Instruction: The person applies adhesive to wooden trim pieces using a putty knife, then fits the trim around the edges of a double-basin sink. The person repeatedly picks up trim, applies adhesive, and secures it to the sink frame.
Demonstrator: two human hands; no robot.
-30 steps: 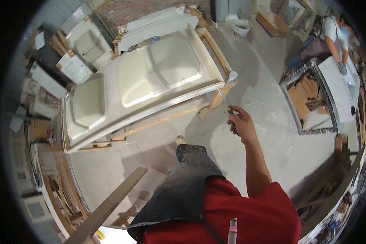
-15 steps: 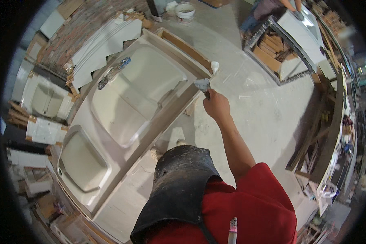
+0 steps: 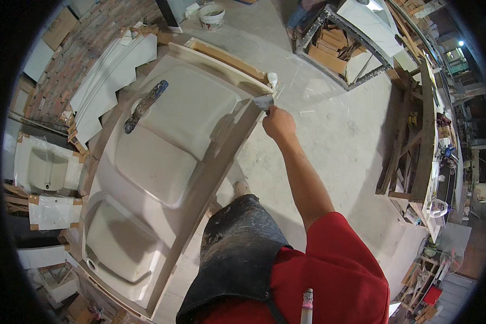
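My right hand (image 3: 280,123) grips a putty knife (image 3: 264,102), its wide grey blade laid at the far right corner of a large cream sink mould (image 3: 155,167). The blade seems to touch the mould's flat rim. Two moulded basin shapes show on the mould, one large and stepped, one smaller at the near left. Across the larger shape lies a long dark, stained tool (image 3: 144,108) with a blue end; its kind is unclear. A white rounded object (image 3: 272,79) sits just beyond the blade. My left hand is out of sight.
A dark-edged frame (image 3: 344,51) full of wood scraps stands at the far right, a person's legs beside it. Along the right runs a wooden rack (image 3: 416,135). A white bucket (image 3: 211,17) stands at the back; white panels (image 3: 110,75) lean at the left.
My view has shifted, and I have stepped nearer the mould's far end. The putty knife stays at the corner, its blade now further over the rim. The other person has mostly left view.
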